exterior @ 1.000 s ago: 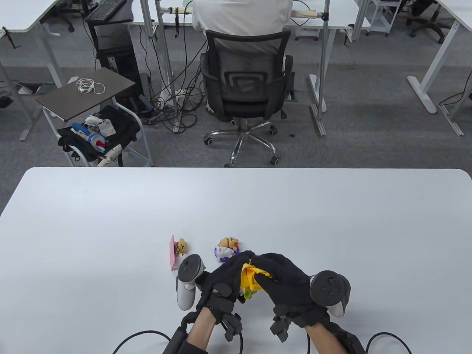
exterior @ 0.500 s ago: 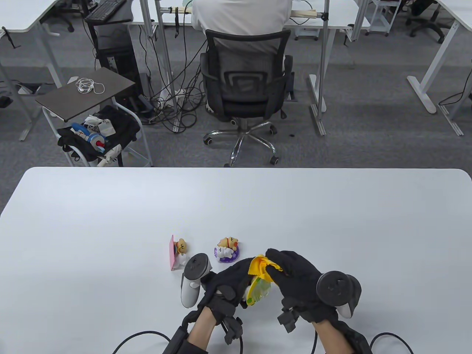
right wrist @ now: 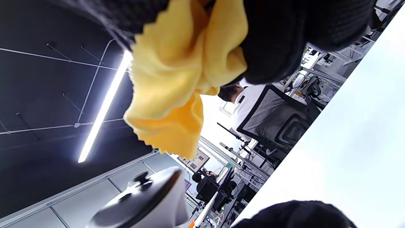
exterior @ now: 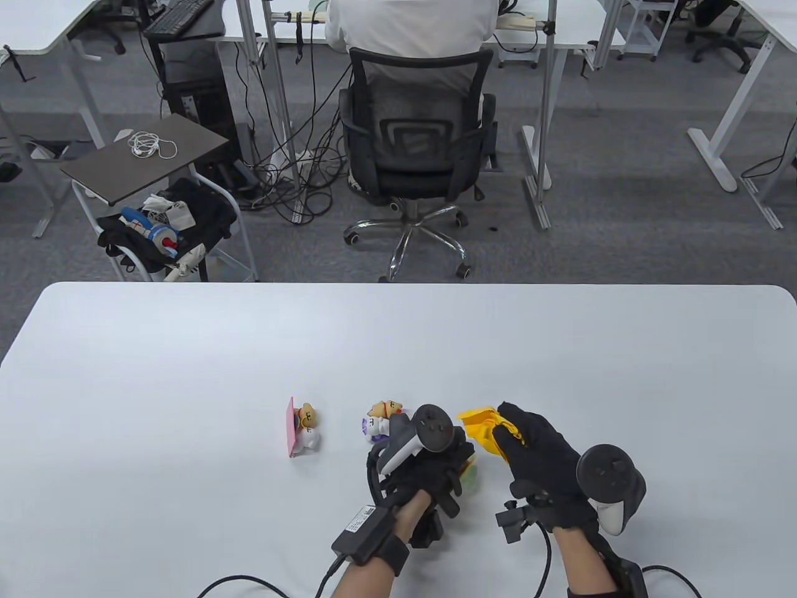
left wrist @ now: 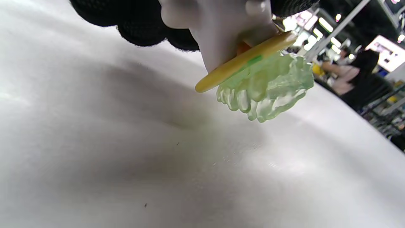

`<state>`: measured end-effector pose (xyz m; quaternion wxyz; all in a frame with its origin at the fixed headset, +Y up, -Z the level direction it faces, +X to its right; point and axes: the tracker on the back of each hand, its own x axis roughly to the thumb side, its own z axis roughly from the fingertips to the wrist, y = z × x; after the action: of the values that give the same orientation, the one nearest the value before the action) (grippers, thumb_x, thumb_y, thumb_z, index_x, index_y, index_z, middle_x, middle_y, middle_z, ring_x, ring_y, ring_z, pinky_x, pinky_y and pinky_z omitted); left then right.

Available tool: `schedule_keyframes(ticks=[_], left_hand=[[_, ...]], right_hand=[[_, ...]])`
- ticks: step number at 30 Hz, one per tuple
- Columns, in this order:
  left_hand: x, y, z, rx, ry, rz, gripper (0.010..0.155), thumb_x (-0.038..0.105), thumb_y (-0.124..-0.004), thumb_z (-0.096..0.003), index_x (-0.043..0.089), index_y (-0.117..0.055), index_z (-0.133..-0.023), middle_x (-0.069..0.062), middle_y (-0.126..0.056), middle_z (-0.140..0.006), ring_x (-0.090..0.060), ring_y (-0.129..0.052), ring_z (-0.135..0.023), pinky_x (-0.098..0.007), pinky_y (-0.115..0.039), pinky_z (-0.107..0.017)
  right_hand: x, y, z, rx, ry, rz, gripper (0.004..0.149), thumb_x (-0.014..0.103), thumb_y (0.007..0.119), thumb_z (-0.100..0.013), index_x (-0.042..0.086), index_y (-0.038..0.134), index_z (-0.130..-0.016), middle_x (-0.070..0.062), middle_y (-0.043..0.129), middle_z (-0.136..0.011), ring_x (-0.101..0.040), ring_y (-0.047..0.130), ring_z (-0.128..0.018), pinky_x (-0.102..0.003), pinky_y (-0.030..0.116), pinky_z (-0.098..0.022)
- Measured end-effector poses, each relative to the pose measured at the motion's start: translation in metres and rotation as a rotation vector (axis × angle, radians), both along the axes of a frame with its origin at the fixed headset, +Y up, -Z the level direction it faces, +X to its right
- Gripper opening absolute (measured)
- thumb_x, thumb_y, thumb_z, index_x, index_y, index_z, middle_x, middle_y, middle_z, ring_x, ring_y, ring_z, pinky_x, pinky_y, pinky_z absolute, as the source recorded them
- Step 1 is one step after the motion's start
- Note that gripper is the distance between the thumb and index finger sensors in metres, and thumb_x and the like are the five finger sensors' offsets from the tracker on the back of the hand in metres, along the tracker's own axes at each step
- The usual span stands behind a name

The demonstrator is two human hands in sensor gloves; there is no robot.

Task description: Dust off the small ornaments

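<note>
A green-and-yellow ornament (left wrist: 265,79) is gripped by the left hand (exterior: 426,464) above the table (exterior: 187,349); a yellow cloth (exterior: 481,430) is pinched by the right hand (exterior: 542,461).

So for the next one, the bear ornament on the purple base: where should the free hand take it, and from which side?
Pinch the purple base of the bear ornament low, coming from its left, the open side. The left hand, holding the green ornament, crowds its right. The figures on top look lumpy and uneven, so probably a poorer hold. The right hand keeps the yellow cloth.
</note>
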<state>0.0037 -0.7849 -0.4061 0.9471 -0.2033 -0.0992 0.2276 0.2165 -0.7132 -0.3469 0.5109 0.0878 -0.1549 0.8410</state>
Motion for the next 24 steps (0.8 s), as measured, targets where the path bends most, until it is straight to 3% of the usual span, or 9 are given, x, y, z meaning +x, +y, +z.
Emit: schedule_keyframes(ticks=[5,8,14,20,24], left_hand=[[0.005,-0.005,0.0,-0.001,-0.002,-0.042,0.056,0.057,-0.054,-0.0588,0.034,-0.048,-0.109,-0.005,-0.083,-0.08,-0.027,-0.077,-0.073,-0.044,-0.07,-0.055],[0.004,-0.003,0.001,0.087,0.004,-0.195,0.055,0.058,-0.055,-0.0582,0.036,-0.052,-0.108,-0.002,-0.082,-0.083,-0.023,-0.079,-0.071,-0.041,-0.072,-0.052],[-0.002,0.005,0.006,0.148,0.041,-0.178,0.062,0.061,-0.063,-0.0565,0.031,-0.049,-0.109,-0.004,-0.08,-0.091,-0.022,-0.08,-0.07,-0.04,-0.075,-0.05],[-0.046,0.037,0.008,0.267,0.185,-0.035,0.06,0.057,-0.067,-0.0542,0.029,-0.057,-0.106,-0.007,-0.084,-0.086,-0.022,-0.085,-0.061,-0.04,-0.077,-0.042],[-0.079,0.049,0.0,0.301,0.314,-0.038,0.064,0.058,-0.07,-0.0529,0.028,-0.054,-0.108,-0.013,-0.067,-0.1,-0.03,-0.072,-0.078,-0.046,-0.07,-0.056]], right_hand=[[0.001,-0.001,-0.001,-0.004,0.002,-0.007,0.047,0.036,0.088,-0.048,0.02,0.085,-0.092,-0.012,0.089,-0.079,-0.029,0.095,-0.052,-0.055,0.078,-0.051],[0.0,-0.002,-0.003,-0.012,0.007,0.008,0.047,0.036,0.088,-0.048,0.02,0.085,-0.092,-0.012,0.089,-0.079,-0.029,0.095,-0.052,-0.055,0.078,-0.051],[-0.001,-0.003,-0.002,-0.013,0.014,0.029,0.047,0.036,0.088,-0.048,0.02,0.085,-0.092,-0.012,0.089,-0.078,-0.029,0.095,-0.052,-0.055,0.078,-0.051],[-0.002,-0.003,-0.002,-0.016,0.011,0.046,0.047,0.036,0.088,-0.048,0.02,0.086,-0.091,-0.011,0.09,-0.079,-0.029,0.096,-0.053,-0.055,0.078,-0.051],[-0.004,-0.005,-0.003,-0.028,-0.006,0.081,0.046,0.037,0.091,-0.046,0.021,0.089,-0.089,-0.007,0.096,-0.077,-0.031,0.09,-0.065,-0.056,0.073,-0.055]])
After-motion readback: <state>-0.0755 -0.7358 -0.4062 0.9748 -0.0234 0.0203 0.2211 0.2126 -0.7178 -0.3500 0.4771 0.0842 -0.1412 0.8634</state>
